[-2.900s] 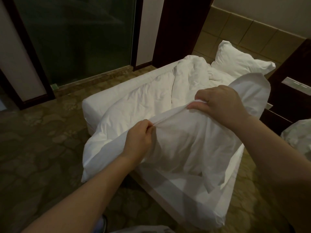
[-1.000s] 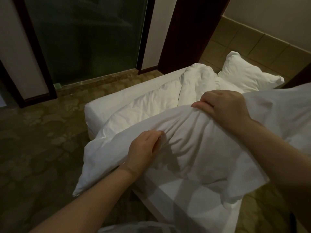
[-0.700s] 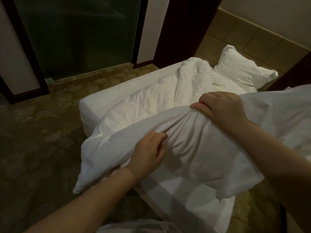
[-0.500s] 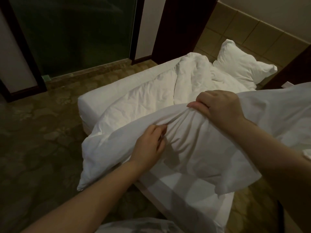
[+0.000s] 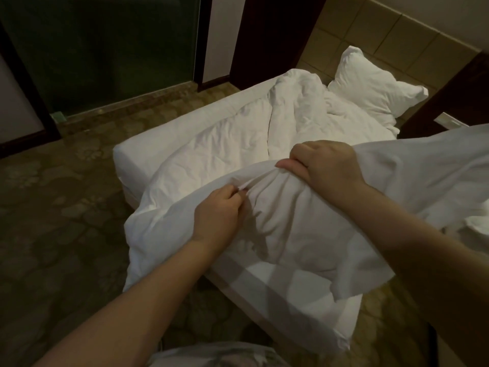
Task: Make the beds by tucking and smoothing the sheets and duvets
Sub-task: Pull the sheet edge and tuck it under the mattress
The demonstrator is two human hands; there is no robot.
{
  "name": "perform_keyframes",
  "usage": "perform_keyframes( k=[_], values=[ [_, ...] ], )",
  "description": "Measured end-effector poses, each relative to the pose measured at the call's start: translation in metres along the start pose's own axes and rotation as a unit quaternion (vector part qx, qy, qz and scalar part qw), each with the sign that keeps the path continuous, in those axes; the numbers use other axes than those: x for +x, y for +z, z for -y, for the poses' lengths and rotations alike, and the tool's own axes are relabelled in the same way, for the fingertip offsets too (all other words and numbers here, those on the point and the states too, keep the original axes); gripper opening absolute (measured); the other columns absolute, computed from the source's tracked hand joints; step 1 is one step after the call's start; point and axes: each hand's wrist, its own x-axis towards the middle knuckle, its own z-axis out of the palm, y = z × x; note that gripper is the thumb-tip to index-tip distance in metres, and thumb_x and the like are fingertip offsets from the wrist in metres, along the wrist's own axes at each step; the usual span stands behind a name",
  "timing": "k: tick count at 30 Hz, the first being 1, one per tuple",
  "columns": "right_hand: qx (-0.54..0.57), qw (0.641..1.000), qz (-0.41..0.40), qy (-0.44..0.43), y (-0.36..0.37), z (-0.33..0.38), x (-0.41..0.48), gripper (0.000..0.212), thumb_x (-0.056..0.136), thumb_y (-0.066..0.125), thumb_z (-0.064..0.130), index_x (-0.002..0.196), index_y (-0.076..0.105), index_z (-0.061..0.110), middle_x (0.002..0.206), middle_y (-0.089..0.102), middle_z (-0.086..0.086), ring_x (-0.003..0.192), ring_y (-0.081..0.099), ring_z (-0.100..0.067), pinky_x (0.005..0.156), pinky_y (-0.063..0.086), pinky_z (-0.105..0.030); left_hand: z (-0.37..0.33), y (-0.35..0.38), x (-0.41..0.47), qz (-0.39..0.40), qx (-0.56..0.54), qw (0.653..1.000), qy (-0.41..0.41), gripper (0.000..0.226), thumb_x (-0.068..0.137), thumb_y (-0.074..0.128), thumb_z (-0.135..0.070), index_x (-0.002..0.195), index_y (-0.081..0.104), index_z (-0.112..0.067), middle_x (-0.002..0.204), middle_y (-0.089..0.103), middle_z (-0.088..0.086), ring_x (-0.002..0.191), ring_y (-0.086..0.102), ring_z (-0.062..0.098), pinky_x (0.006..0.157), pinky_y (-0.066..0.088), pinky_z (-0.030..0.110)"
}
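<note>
Left hand (image 5: 215, 218) and right hand (image 5: 324, 165), fingers curled, both gripping bunched white duvet (image 5: 277, 229).

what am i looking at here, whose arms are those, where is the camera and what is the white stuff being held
No machine here: these are a person's two bare arms, filmed by one camera worn on their head, looking forward and down. It is the only view. Below is a bed with a crumpled duvet and a pillow at its far end. The left hand pinches a fold of a large white sheet, perhaps a duvet cover. The right hand grips a bunch of it, holding it above the bed's near end.
</note>
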Motion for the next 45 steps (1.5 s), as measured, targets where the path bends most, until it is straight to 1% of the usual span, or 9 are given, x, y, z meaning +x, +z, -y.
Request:
perform_keyframes(
  k=[6,13,22,25,28,32,38,42,45],
  values=[
    [-0.014,1.000,-0.012,-0.019,0.015,0.013,0.003,0.049,0.089,0.047,0.048,0.055,0.055,0.012,0.047,0.052,-0.001,0.040,0.052,-0.021,0.041,0.035,-0.023,0.015,0.001,-0.005,0.020,0.029,0.999,-0.022,0.029,0.085,0.055,-0.025,0.064,0.067,-0.009,0.060,0.059,0.004,0.046,0.053,0.017,0.045,0.047,0.023],
    [-0.007,0.999,-0.003,-0.032,0.014,0.010,0.005,0.050,0.087,0.046,0.048,0.055,0.057,0.012,0.047,0.054,-0.001,0.041,0.053,-0.022,0.043,0.032,-0.022,0.030,-0.023,-0.024,-0.046,-0.016,0.999,0.022,0.033,0.089,0.046,-0.026,0.071,0.066,-0.006,0.067,0.061,0.007,0.059,0.054,0.018,0.059,0.042,0.024],
    [-0.029,0.998,-0.029,-0.046,-0.018,-0.025,0.010,0.052,0.095,0.044,0.047,0.062,0.061,0.012,0.054,0.060,-0.003,0.049,0.060,-0.024,0.051,0.036,-0.022,-0.016,-0.044,0.008,-0.037,-0.200,0.968,-0.148,0.027,0.100,0.040,-0.020,0.075,0.049,-0.023,0.070,0.051,-0.011,0.067,0.050,0.008,0.062,0.039,0.010],
    [-0.061,0.997,-0.032,-0.022,-0.032,-0.034,0.005,0.060,0.099,0.034,0.050,0.061,0.060,0.012,0.053,0.059,-0.003,0.049,0.058,-0.024,0.050,0.037,-0.024,-0.029,-0.049,0.024,-0.027,-0.202,0.973,-0.105,0.025,0.099,0.039,-0.015,0.077,0.048,-0.021,0.070,0.052,-0.008,0.066,0.050,0.010,0.060,0.038,0.007],
    [-0.090,0.995,-0.031,-0.016,-0.040,-0.032,-0.009,0.051,0.096,0.043,0.043,0.060,0.060,0.012,0.053,0.058,-0.004,0.049,0.056,-0.024,0.054,0.040,-0.027,-0.033,-0.048,0.043,-0.010,-0.174,0.982,-0.078,0.020,0.099,0.037,-0.010,0.084,0.048,-0.017,0.069,0.051,-0.005,0.065,0.051,0.013,0.060,0.041,0.020],
    [-0.145,0.988,-0.037,0.038,-0.041,-0.028,-0.026,0.047,0.096,0.044,0.042,0.062,0.060,0.014,0.055,0.057,-0.002,0.052,0.053,-0.024,0.062,0.034,-0.034,-0.035,-0.046,0.067,0.049,-0.191,0.979,-0.045,0.019,0.101,0.036,-0.014,0.086,0.047,-0.021,0.070,0.051,-0.009,0.062,0.048,0.008,0.057,0.039,0.014],
    [-0.108,0.982,-0.087,0.128,-0.043,0.031,-0.025,0.042,0.099,0.037,0.044,0.098,0.066,0.013,0.090,0.068,-0.008,0.080,0.061,-0.027,0.082,0.036,-0.036,-0.070,-0.054,0.106,0.088,-0.232,0.963,0.101,0.016,0.100,0.039,-0.020,0.087,0.049,-0.023,0.076,0.057,-0.005,0.069,0.055,0.008,0.063,0.044,0.014],
    [-0.071,0.971,-0.098,0.205,-0.033,0.052,-0.016,0.050,0.100,0.023,0.053,0.099,0.055,0.014,0.084,0.068,-0.004,0.072,0.061,-0.019,0.071,0.050,-0.030,-0.087,-0.055,0.120,0.081,-0.252,0.949,0.170,0.021,0.100,0.041,-0.018,0.083,0.044,-0.030,0.070,0.053,-0.013,0.062,0.053,0.007,0.063,0.044,0.016],
    [-0.072,0.970,-0.069,0.220,-0.031,0.048,-0.020,0.060,0.100,0.021,0.052,0.080,0.062,0.012,0.069,0.062,-0.002,0.059,0.056,-0.017,0.058,0.050,-0.029,-0.085,-0.055,0.121,0.105,-0.274,0.934,0.204,0.013,0.097,0.041,-0.020,0.087,0.046,-0.025,0.069,0.057,0.000,0.066,0.054,0.016,0.062,0.043,0.019]
  ],
)
